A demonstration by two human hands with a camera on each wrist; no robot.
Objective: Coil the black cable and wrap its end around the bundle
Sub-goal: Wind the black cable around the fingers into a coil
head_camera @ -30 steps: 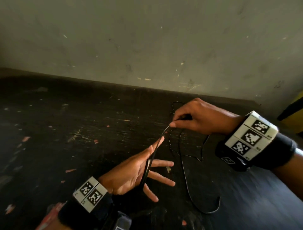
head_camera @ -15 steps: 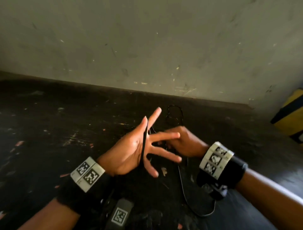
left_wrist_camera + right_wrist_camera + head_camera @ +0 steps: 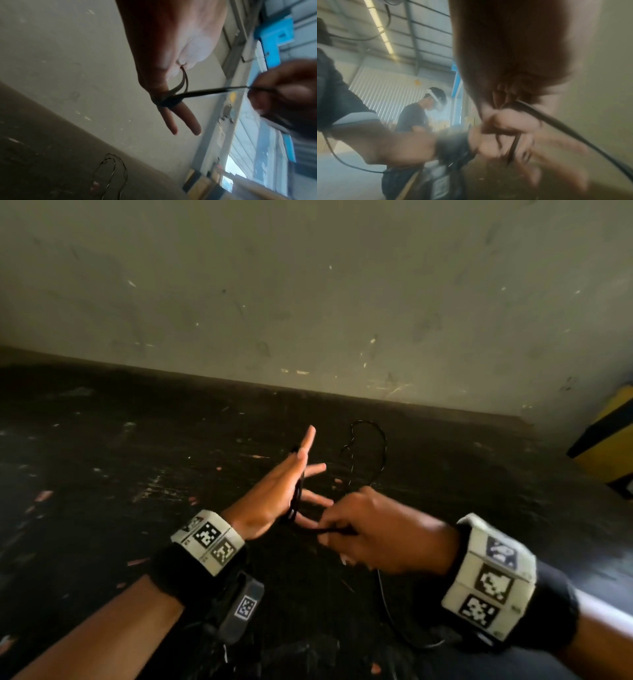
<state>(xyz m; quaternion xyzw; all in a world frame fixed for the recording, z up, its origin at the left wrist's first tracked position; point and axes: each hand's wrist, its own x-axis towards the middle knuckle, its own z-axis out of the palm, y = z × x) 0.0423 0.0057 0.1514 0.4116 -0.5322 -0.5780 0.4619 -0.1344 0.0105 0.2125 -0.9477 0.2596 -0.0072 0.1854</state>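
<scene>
Seen from the head view, my left hand [image 3: 282,486] is raised over the dark table [image 3: 120,474], fingers straight and spread. The thin black cable [image 3: 297,498] is looped round it; in the left wrist view the turns [image 3: 169,102] cross the base of the fingers. My right hand [image 3: 330,534] is just right of and nearer to me than the left, pinching a taut strand [image 3: 205,92] that runs to those turns. The slack cable [image 3: 375,446] lies in a loop on the table behind the hands. More of it trails toward me under my right wrist.
A scuffed grey wall [image 3: 308,285] stands close behind the table. A yellow and black object [image 3: 609,440] sits at the far right edge. In the right wrist view another person [image 3: 419,115] stands in the background.
My right hand has come from the far side of the left hand down toward me, drawing the cable round it. The left hand has risen and turned more upright.
</scene>
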